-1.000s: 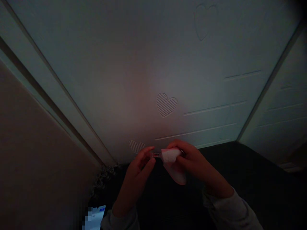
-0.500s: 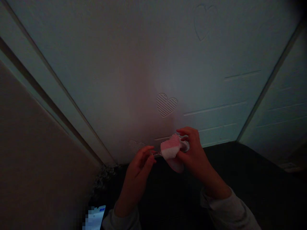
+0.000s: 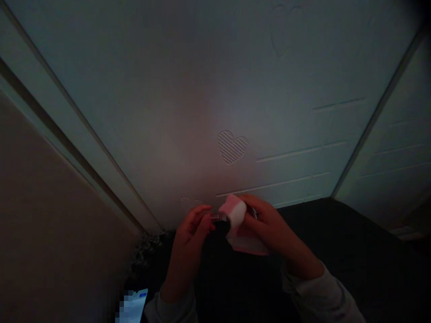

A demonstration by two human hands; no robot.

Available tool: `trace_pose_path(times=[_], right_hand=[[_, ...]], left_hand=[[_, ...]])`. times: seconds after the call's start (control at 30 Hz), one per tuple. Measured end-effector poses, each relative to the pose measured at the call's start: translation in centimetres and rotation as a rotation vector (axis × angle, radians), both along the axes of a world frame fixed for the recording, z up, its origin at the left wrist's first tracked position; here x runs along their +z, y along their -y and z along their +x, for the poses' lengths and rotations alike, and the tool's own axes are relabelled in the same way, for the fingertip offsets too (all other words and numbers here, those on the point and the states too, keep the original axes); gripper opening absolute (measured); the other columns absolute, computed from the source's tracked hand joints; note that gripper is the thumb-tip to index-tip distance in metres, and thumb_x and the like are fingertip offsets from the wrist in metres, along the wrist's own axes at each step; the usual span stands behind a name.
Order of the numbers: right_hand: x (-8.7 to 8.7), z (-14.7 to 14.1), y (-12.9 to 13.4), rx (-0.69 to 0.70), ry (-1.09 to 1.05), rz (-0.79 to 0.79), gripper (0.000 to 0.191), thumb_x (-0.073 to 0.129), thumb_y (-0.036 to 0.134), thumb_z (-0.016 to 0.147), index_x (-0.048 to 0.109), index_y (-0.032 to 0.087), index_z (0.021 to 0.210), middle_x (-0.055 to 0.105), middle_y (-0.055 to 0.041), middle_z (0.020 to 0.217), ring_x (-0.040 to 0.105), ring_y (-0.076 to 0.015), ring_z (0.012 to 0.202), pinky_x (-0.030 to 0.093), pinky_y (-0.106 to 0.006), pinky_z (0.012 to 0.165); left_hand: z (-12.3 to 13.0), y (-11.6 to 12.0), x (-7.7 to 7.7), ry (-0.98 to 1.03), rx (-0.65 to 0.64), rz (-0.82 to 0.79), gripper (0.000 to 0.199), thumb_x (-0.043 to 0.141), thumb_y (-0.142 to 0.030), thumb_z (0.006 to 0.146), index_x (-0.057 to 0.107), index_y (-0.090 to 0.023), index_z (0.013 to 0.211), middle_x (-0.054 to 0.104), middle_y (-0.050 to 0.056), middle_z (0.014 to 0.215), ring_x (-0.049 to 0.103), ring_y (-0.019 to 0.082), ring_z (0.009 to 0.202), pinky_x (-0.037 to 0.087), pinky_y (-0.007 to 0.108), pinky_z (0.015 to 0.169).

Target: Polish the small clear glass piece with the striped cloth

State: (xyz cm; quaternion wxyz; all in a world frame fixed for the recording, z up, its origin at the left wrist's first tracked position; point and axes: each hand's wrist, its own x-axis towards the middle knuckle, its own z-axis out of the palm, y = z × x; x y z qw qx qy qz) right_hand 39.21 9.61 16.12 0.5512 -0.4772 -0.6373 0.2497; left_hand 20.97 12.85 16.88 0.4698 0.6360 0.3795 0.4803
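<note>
My left hand (image 3: 190,240) pinches one end of a small, thin, shiny object (image 3: 217,217) between thumb and fingers. It is too dark to tell what this object is. Closed in my right hand (image 3: 266,220) is a soft pink-and-white cloth (image 3: 235,213), bunched around the object's other end, which is hidden. A loose flap of the cloth hangs below my right fingers. Both hands are close together over a dark surface, in front of a pale panel.
The pale panel (image 3: 151,112) bears grooved hearts (image 3: 232,147) and straight lines. A lit phone screen (image 3: 134,305) is at the lower left, beside my left sleeve. Crumpled grey trim (image 3: 144,251) runs along the left edge of the dark surface (image 3: 229,287).
My right hand has turned and shifted slightly down and left with the cloth, its fingers now more closed over it. The cloth's flap hangs wider. My left hand has barely moved.
</note>
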Motion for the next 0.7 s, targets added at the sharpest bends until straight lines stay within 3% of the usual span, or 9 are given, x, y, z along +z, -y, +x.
trace_pose_path(times=[0.3,0.47,0.7], right_hand=[[-0.79,0.32,-0.27,-0.079,-0.096,0.04,0.03,0.045,0.017,0.083,0.064,0.018,0.105,0.068,-0.0073,0.105,0.061,-0.0218,0.094,0.045,-0.036,0.085],[-0.87,0.25,-0.2,0.001,-0.108,0.09,0.035,0.046,0.011,0.078,0.067,0.021,0.105,0.068,-0.0053,0.107,0.06,-0.0212,0.1,0.044,-0.035,0.09],[-0.71,0.25,-0.02,0.104,-0.052,0.168,0.028,0.052,0.019,0.085,0.068,0.021,0.108,0.068,-0.0073,0.109,0.06,-0.0221,0.103,0.045,-0.037,0.092]], left_hand=[[-0.11,-0.21,-0.7,0.136,-0.055,-0.042,0.031,0.065,-0.046,0.083,0.067,-0.02,0.099,0.066,-0.002,0.068,0.058,0.013,0.067,0.045,0.025,0.068],[0.04,-0.02,-0.67,0.141,-0.089,-0.055,0.03,0.065,-0.047,0.083,0.067,-0.022,0.098,0.064,-0.004,0.065,0.059,0.013,0.069,0.044,0.023,0.069],[-0.03,-0.04,-0.67,0.131,-0.09,-0.039,0.027,0.064,-0.045,0.084,0.067,-0.022,0.098,0.065,-0.004,0.067,0.059,0.011,0.069,0.044,0.022,0.069]])
